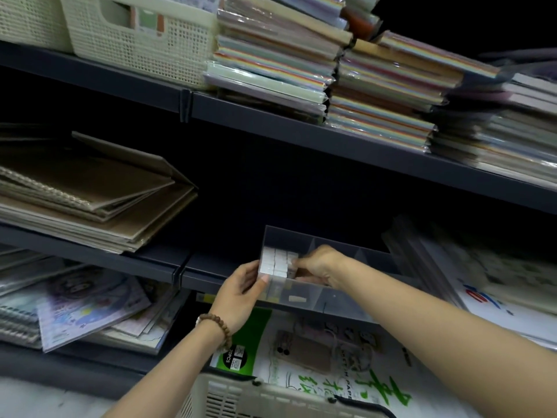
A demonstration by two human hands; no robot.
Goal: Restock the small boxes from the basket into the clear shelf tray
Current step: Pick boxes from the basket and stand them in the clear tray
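Note:
A clear shelf tray (328,300) with dividers sits on the dark middle shelf, pulled partly over its front edge. Its left compartment holds a block of several small white boxes (278,263) standing in rows. My left hand (241,292) grips the tray's left front corner, thumb pressed against the boxes' outer side. My right hand (319,267) reaches into the tray from the right, its fingers closed on the boxes at the right end of the block. The beige basket (241,398) is at the bottom edge, only its rim showing; its contents are hidden.
Large paper packs (316,354) with green print lie below the tray, behind the basket. Brown sketchbooks (90,194) are stacked on the shelf at left, notebooks (90,306) under them. Coloured paper stacks (346,76) and cream baskets (120,28) fill the top shelf.

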